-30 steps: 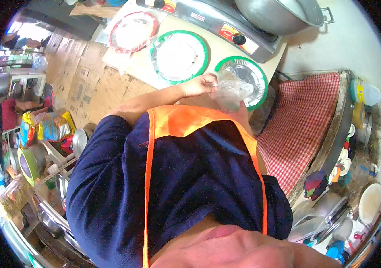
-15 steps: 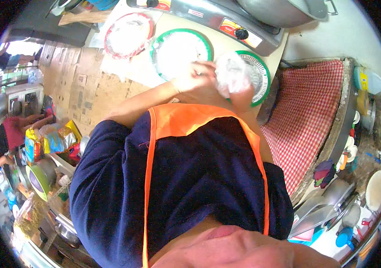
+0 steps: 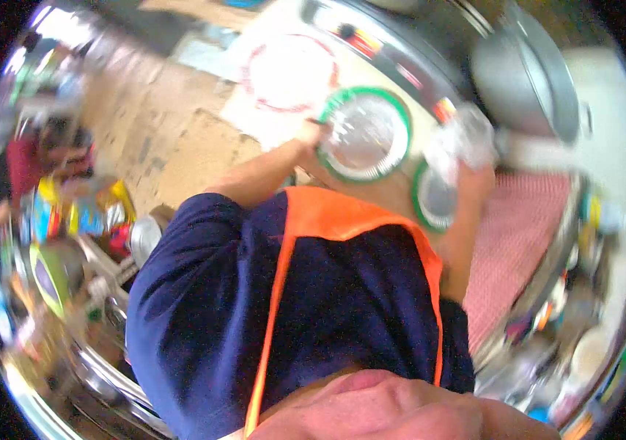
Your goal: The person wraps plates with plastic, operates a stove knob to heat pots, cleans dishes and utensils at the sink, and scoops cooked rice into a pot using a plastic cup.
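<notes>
Head view: we note the right hand (image 3: 478, 170) raised, fingers gathered round crumpled clear plastic (image 3: 467, 136), which shows in front of the stove (image 3: 401, 62), near the large grey pot (image 3: 507, 81). The left hand (image 3: 311, 138) is at the left edge of a green-rimmed plate (image 3: 366, 136); blur keeps us from telling how its fingers close. We record a second green-rimmed plate (image 3: 434, 198) beside the right forearm, and a red-rimmed plate (image 3: 289, 72) farther forward, to the left.
</notes>
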Demonstrator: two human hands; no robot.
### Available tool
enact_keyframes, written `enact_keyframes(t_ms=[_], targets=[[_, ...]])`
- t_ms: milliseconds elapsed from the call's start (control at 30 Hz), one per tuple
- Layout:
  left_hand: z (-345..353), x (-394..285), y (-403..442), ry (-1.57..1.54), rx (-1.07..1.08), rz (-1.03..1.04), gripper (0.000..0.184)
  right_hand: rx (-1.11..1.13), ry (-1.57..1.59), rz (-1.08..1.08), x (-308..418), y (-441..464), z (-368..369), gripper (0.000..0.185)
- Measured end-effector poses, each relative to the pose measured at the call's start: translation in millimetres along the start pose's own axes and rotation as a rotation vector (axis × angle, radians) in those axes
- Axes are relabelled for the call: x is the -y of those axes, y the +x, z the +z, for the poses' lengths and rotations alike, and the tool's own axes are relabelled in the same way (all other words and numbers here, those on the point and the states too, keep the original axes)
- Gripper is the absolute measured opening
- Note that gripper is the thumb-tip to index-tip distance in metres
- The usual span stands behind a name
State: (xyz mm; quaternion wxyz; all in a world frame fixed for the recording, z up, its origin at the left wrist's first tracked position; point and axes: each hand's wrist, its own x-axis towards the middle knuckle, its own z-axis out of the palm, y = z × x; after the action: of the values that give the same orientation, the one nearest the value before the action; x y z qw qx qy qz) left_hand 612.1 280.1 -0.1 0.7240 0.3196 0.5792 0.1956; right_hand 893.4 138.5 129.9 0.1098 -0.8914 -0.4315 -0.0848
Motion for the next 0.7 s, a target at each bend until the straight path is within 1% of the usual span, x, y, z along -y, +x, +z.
enact_keyframes(t_ms=[33, 67, 100, 133, 167, 200, 233, 267, 300, 333, 367, 400, 433, 467, 500, 533, 567, 600, 667, 700], targets=[[-21.8, 30.9, 46.2, -0.028, 0.066, 0.104, 0.023, -0.152, -0.053, -0.113, -5.5, 1.9, 10.9, 0.05], [-20.3, 4.8, 6.4, 0.175, -0.109, 0.176, 0.028, -0.261, -0.074, -0.172, -6.7, 6.3, 15.8, 0.049], [-34.7, -0.7, 9.9, 0.215, -0.127, 0.215, 0.035, -0.175, 0.18, -0.262, 4.5, 16.1, 6.8, 0.051], [-55.5, 15.7, 44.7, 0.103, -0.128, 0.256, 0.04, -0.023, 0.176, -0.074, 30.5, 15.7, -6.6, 0.048], [-65.6, -24.5, -11.6, 0.022, -0.095, 0.293, 0.041, 0.091, 0.2, -0.009, 62.2, 9.3, -32.6, 0.05], [-86.9, -30.7, -10.1, -0.009, -0.159, 0.316, 0.041, 0.183, 0.107, -0.096, 64.2, 13.7, -17.5, 0.049], [-103.2, -39.5, -11.9, 0.165, -0.307, 0.528, 0.04, 0.265, -0.005, -0.164, 72.3, 16.7, -10.2, 0.049], [-111.2, -42.6, -12.8, 0.002, -0.202, 0.532, 0.038, 0.255, 0.002, -0.191, 71.7, 22.4, -7.9, 0.049], [-117.4, -50.1, -22.5, -0.161, -0.101, 0.522, 0.036, 0.474, -0.17, -0.406, 70.7, 25.4, -7.7, 0.049], [-125.9, -65.3, -37.4, -0.241, -0.043, 0.512, 0.032, 0.695, -0.37, -0.582, 74.9, 27.8, -10.5, 0.049], [-127.7, -79.4, -58.2, -0.228, -0.058, 0.517, 0.03, 0.682, -0.372, -0.593, 75.0, 39.0, -2.9, 0.049], [-133.9, -88.8, -74.6, -0.21, -0.08, 0.52, 0.027, 0.772, 0.137, -0.372, 81.8, 57.4, 18.7, 0.042], [-139.2, -94.8, -78.7, -0.13, -0.112, 0.527, 0.025, 0.866, 0.625, -0.174, 99.9, 57.0, 21.7, 0.041], [-138.4, -100.8, -89.0, -0.132, -0.123, 0.536, 0.025, 0.93, 1.108, 0.049, 118.1, 56.5, 24.5, 0.04], [-134.1, -108.0, -102.0, -0.185, -0.071, 0.534, 0.026, 1.0, 1.572, 0.25, 142.7, 38.5, 16.5, 0.042], [-136.5, -114.0, -112.6, -0.235, -0.025, 0.535, 0.027, 1.384, 1.866, 0.2, 164.6, 29.8, 25.6, 0.055], [-131.0, -118.0, -120.2, -0.149, -0.069, 0.534, 0.028, 1.288, 1.877, 0.191, 185.1, 12.6, 18.7, 0.055], [-129.4, -117.4, -118.7, -0.146, -0.078, 0.547, 0.028, 1.293, 1.885, 0.174, 192.4, 9.4, 25.0, 0.055], [-129.5, -109.8, -116.5, -0.084, -0.176, 0.58, 0.027, 1.319, 2.046, -0.002, 198.3, 2.4, 42.0, 0.055], [-129.0, -107.0, -127.7, -0.189, -0.169, 0.533, 0.026, 1.351, 2.075, 0.023, 196.5, 1.9, 35.7, 0.049]])
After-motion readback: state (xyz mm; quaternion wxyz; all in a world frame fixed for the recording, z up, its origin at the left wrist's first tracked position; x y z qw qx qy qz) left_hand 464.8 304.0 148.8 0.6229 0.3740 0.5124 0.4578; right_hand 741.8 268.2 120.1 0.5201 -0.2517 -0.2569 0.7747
